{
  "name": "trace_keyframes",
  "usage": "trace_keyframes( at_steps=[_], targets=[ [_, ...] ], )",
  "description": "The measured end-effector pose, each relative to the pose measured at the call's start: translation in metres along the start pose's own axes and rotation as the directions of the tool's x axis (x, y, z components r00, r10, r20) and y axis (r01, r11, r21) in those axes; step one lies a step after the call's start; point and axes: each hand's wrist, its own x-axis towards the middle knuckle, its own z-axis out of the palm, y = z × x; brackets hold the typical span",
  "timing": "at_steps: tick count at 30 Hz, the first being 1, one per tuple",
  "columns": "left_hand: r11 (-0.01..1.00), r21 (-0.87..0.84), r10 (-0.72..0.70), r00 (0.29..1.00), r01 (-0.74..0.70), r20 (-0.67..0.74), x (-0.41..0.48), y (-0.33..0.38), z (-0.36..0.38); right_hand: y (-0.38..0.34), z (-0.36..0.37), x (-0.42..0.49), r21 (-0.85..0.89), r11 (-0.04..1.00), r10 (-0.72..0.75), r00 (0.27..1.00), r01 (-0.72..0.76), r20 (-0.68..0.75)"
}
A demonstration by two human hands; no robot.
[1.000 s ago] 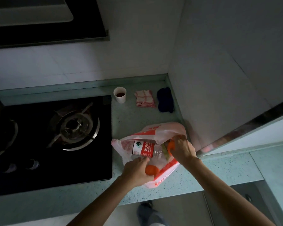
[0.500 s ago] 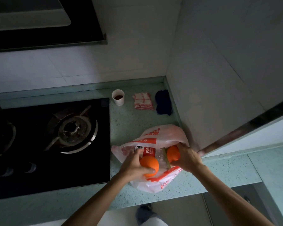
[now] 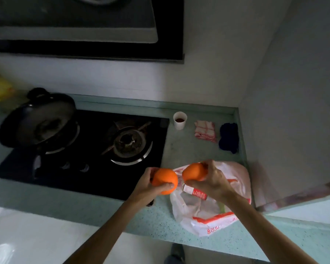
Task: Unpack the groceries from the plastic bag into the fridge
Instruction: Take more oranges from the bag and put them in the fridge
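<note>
dim green counter (image 3: 179,155), left hand (image 3: 148,184) gripping orange (image 3: 165,181), right hand (image 3: 211,181) gripping second orange (image 3: 192,171), bag (image 3: 234,187) contents unclear

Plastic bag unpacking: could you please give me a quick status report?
Left hand grips one orange, right hand another orange. Both lifted above plastic bag; bottle inside. Fridge not in view.

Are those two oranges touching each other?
Apart. The head view shows a strip of plastic bag between the left orange and the right orange.
</note>
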Motion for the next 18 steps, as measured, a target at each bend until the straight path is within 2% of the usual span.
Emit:
trace_keyframes(
  at_steps=[4,8,15,18],
  targets=[
    [0.989,-0.147,-0.026,0.995,0.011,-0.097,-0.031,0.004,-0.029,-0.020,0.016,-0.006,0.078,0.989,-0.122,0.992,0.123,-0.015],
    [0.983,-0.184,-0.036,0.979,-0.001,-0.201,-0.072,0.008,-0.047,-0.027,0.024,-0.037,0.086,0.975,-0.197,0.976,0.205,-0.097],
    [0.970,-0.214,0.081,0.982,-0.117,-0.171,-0.157,-0.009,-0.061,-0.028,0.047,-0.131,0.087,0.964,-0.224,0.946,0.250,-0.236],
    [0.924,-0.354,0.090,0.981,-0.146,-0.169,-0.196,-0.022,-0.066,-0.031,0.055,-0.182,0.056,0.967,-0.223,0.934,0.247,-0.280]
  ],
)
